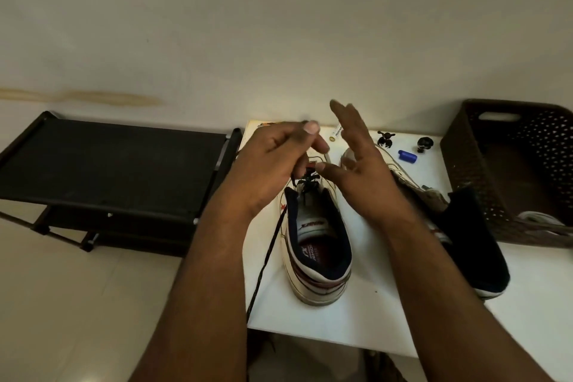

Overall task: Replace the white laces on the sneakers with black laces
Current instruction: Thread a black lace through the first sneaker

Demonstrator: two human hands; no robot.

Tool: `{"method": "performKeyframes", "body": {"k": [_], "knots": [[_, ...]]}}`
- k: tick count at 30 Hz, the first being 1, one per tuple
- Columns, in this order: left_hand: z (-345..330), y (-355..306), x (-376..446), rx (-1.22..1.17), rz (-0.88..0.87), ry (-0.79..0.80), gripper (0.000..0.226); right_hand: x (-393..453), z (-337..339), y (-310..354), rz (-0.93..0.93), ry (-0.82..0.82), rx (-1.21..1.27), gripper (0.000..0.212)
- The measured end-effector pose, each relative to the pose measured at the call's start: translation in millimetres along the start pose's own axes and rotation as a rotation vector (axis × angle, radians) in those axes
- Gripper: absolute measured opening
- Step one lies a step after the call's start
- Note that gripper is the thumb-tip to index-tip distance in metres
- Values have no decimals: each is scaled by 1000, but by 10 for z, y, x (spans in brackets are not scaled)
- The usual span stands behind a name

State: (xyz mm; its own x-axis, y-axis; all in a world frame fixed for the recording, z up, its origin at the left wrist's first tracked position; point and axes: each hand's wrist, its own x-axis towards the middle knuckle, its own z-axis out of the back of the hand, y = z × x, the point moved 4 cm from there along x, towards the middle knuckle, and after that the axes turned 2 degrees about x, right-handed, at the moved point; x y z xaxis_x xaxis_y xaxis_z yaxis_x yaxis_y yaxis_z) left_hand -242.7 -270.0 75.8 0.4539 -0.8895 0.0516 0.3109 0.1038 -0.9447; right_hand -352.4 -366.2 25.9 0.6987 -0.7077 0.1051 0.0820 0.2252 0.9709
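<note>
Nearest me, the black lace point(267, 253) trails off the bench point(366, 313) edge. It runs up through the left sneaker point(319, 245) into my left hand point(273, 161), fingers pinched on it. My right hand point(362, 170) hovers spread, empty. I'd pull slack evenly before the next eyelet.

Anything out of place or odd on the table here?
One thing: the black lace trails off the white table edge beside the near sneaker. The second sneaker lies tipped over against the brown basket.
</note>
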Motion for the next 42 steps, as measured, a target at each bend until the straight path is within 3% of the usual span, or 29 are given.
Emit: {"method": "performKeyframes", "body": {"k": [3,5,9,11,13,14,16,19,20,21,23,26,28,29,31,33,34,38,42], "knots": [[-31,-45,-65,50,9,182,36,-12,-56,76,79,110,36,58],[20,-42,-69,57,0,145,32,-9,-79,70,54,87,93,32],[341,239,-22,105,76,-337,28,-28,15,140,-17,6,297,8],[513,470,-57,86,184,-617,27,-37,120,209,29,-48,292,6],[609,596,-115,165,272,-754,12,-38,197,250,65,-89,265,8],[599,596,-108,195,269,-723,24,-32,207,261,67,-99,250,9],[457,531,-29,20,169,-495,50,-21,177,284,69,-99,215,9],[70,214,20,-176,61,-51,49,-16,115,283,82,-86,186,6],[-15,179,20,-178,50,19,44,-16,120,273,83,-90,181,6],[-58,156,20,-152,38,36,35,-17,141,267,75,-98,170,7],[38,269,62,-92,57,-86,14,-25,223,257,47,-109,137,8],[478,584,30,4,198,-592,9,-21,338,240,19,-117,64,6],[643,608,-61,136,209,-724,21,-11,351,243,17,-126,-1,5],[601,563,-72,117,199,-639,36,-7,330,248,15,-128,-16,5],[367,404,-36,-51,129,-313,65,3,247,243,4,-118,-18,6],[62,282,2,-144,77,-10,74,15,153,226,0,-96,-14,5],[-44,260,8,-137,70,52,68,22,128,210,-2,-97,-17,4],[-36,314,57,99,67,-114,21,42,191,139,-40,-174,-26,7],[-21,338,59,152,83,-23,32,37,112,111,-93,-124,-23,8]]}}
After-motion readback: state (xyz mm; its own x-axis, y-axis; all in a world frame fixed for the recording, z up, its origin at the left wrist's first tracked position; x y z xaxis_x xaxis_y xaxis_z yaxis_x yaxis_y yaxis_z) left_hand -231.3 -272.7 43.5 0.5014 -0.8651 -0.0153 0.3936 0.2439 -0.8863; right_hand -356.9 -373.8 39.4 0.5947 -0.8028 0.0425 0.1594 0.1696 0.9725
